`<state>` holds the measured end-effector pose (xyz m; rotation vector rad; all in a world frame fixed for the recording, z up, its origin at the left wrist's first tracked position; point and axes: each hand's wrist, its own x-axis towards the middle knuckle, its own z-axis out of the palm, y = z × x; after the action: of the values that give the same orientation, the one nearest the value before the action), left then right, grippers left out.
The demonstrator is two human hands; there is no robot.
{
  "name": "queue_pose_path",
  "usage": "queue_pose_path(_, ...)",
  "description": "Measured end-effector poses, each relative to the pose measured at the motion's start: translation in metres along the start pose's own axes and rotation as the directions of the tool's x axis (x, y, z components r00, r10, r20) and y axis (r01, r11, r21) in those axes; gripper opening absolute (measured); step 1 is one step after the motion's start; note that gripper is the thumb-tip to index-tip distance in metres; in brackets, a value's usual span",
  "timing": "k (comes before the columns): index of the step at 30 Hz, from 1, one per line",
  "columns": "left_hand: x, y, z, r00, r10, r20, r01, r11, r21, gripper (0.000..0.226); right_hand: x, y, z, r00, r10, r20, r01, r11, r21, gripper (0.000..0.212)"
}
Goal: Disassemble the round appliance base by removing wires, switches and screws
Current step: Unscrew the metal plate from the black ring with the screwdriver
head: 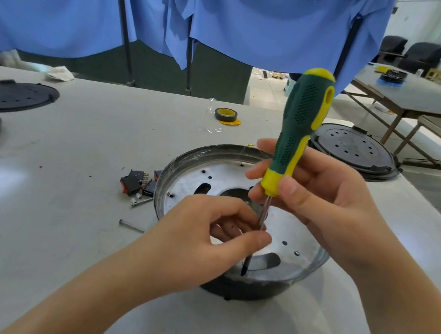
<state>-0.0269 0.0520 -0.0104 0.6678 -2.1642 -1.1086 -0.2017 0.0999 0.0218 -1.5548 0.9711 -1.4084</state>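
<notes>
- Here's the round appliance base, sitting open side up on the pale table, right in the middle foreground; everything else gets placed from it.
- Right hand is above the base's middle, fingers and thumb wrapped round the lower end of the green-and-yellow screwdriver, down by the yellow collar.
- The screwdriver stands nearly upright, handle leaning slightly right, shaft dropping into the base and its dark tip landing on the near part of the silver inner plate.
- Left hand comes in over the base's near-left rim, fingers curled, thumb and fingertips pinching the shaft partway down.
- Inside the base, the plate shows small round holes, curved slots and a central opening.
- Just left of the base, on the table: a cluster of removed switches, black with red faces and metal tabs.
- Close by them, a small metal piece, and nearer the camera a long screw lying flat.
- Behind the base, further along the table, a roll of black-and-yellow tape.
- Behind and right of the base, a black round cover with holes, at the table's edge.
- Far left of the base, two more black round discs, one behind the other.
- Beyond the table, blue fabric hangs from a frame.
</notes>
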Motion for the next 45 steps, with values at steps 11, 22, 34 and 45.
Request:
queue_pose_path(11, 0.005, 0.000, -0.008, 0.994, -0.099, 0.052, 0.102, 0.994, -0.046, 0.027, 0.002, 0.002, -0.007, 0.977, -0.065, -0.202, 0.070, 0.997, 0.014, 0.032)
queue_pose_path(22, 0.031, 0.016, -0.023, 0.829, -0.248, 0.501, 0.025, 0.912, 0.410, 0.004, 0.005, 0.010, -0.003, 0.923, -0.167, -0.346, 0.045, 0.942, -0.334, 0.022)
queue_pose_path(34, 0.047, 0.020, -0.010, 0.688, -0.364, 0.628, -0.065, 0.831, 0.552, 0.007, 0.005, 0.028, 0.006, 0.973, -0.156, -0.173, 0.029, 0.818, -0.575, 0.032)
queue_pose_path(45, 0.045, 0.022, -0.009, 0.681, -0.361, 0.637, -0.098, 0.817, 0.568, 0.005, 0.007, 0.038, 0.004, 0.976, -0.175, -0.126, 0.041, 0.723, -0.690, 0.036)
